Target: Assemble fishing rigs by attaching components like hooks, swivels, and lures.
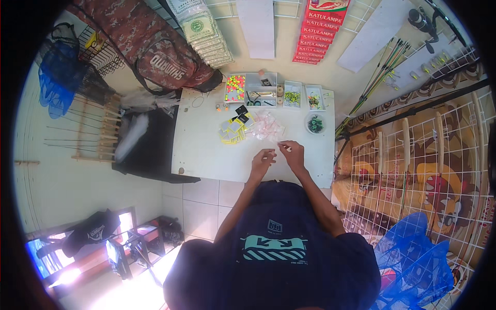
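Observation:
Both hands work over the near edge of a white table [206, 150]. My left hand [262, 159] is pinched shut on something too small to make out. My right hand [291, 151] pinches a small pale piece at its fingertips, close to the left hand. Just beyond the hands lies a heap of small clear plastic bags [267, 126]. To its left sits a pile of small yellow and black cards [234, 128].
Compartment boxes with bright small tackle [235, 88] line the table's far edge, with a small round dish [314, 124] at the right. A black bench [147, 144] stands to the left, a wire rack with fishing rods [413, 150] to the right, and a camouflage bag [155, 51] behind.

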A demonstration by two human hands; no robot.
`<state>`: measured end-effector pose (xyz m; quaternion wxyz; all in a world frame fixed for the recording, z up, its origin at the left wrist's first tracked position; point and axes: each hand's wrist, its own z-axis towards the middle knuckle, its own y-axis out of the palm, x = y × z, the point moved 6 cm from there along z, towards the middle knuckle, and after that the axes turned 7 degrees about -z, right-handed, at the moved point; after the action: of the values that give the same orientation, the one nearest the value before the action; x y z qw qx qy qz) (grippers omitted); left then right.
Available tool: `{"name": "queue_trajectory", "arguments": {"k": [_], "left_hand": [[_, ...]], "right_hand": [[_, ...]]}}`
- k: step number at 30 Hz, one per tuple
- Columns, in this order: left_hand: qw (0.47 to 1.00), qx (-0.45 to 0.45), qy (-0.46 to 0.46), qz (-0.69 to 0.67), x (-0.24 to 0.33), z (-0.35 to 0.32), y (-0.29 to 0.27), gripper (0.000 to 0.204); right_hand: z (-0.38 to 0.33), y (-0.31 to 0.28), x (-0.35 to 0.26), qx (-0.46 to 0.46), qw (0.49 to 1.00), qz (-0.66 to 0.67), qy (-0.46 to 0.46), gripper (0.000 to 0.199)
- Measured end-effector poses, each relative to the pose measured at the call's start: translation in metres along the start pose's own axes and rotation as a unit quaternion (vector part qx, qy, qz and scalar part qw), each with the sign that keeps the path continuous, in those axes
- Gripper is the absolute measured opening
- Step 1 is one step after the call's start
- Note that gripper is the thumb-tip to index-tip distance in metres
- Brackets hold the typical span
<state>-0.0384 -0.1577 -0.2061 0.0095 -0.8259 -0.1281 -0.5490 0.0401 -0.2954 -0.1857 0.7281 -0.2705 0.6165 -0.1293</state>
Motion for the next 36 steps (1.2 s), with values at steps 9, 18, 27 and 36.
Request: {"name": "queue_trajectory", "arguments": {"k": [9, 18, 27, 36], "left_hand": [[0.999, 0.038, 0.007, -0.014, 0.049, 0.011, 0.012, 0.031], [0.991, 0.04, -0.002, -0.125, 0.053, 0.006, 0.003, 0.027], [0.996, 0.06, 0.033, -0.062, 0.052, 0.008, -0.012, 0.023], [0.996, 0.034, 0.065, 0.054, 0.06, 0.012, -0.003, 0.02]], "right_hand": [[-0.001, -0.033, -0.057, 0.018, 0.989, -0.07, -0.129, 0.014], [0.0, -0.027, -0.074, 0.01, 0.964, -0.163, -0.212, 0.017], [0.0, -0.022, -0.069, -0.114, 0.991, 0.031, -0.066, 0.026], [0.0, -0.023, -0.047, -0.121, 0.982, 0.142, 0.015, 0.026]]}}
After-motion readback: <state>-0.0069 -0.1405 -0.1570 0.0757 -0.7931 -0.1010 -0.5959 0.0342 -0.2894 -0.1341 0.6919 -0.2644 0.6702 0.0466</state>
